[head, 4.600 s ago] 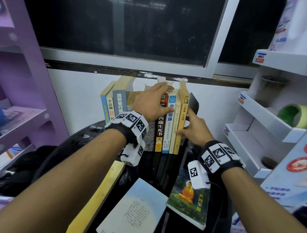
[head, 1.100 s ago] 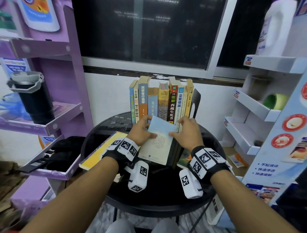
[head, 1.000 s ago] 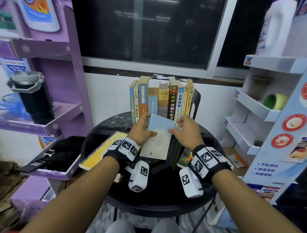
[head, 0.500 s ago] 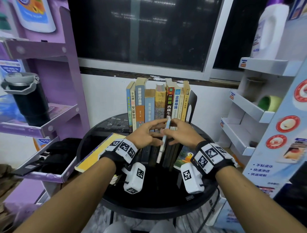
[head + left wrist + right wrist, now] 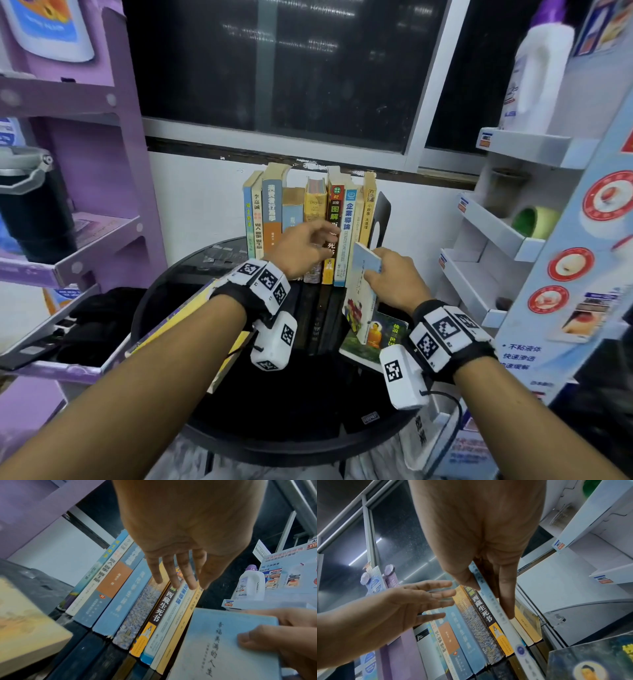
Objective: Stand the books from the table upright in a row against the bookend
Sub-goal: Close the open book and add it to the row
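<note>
A row of upright books (image 5: 274, 219) stands at the back of the round black table (image 5: 308, 435), its right end leaning on a black bookend (image 5: 383, 216). My right hand (image 5: 375, 265) pinches a thin light-blue book (image 5: 361, 291) on edge, in front of the row's right end; thumb on the cover, fingers behind (image 5: 506, 601). My left hand (image 5: 325, 240) is empty, its straight fingers (image 5: 178, 580) spread just in front of the middle spines (image 5: 164, 608). A green book with a seated figure (image 5: 383, 337) lies flat under the right wrist. A yellow book (image 5: 178, 318) lies flat at left.
A purple shelf unit (image 5: 85, 240) with a black jug (image 5: 30, 205) stands left of the table. White display shelves (image 5: 496, 233) with a green tape roll (image 5: 531, 222) and a white bottle (image 5: 537, 68) stand right. A wall and dark window are behind the row.
Both hands held the thin blue book half a second ago. The left hand has let go and moved up toward the row; the right hand now holds the book alone, shifted right.
</note>
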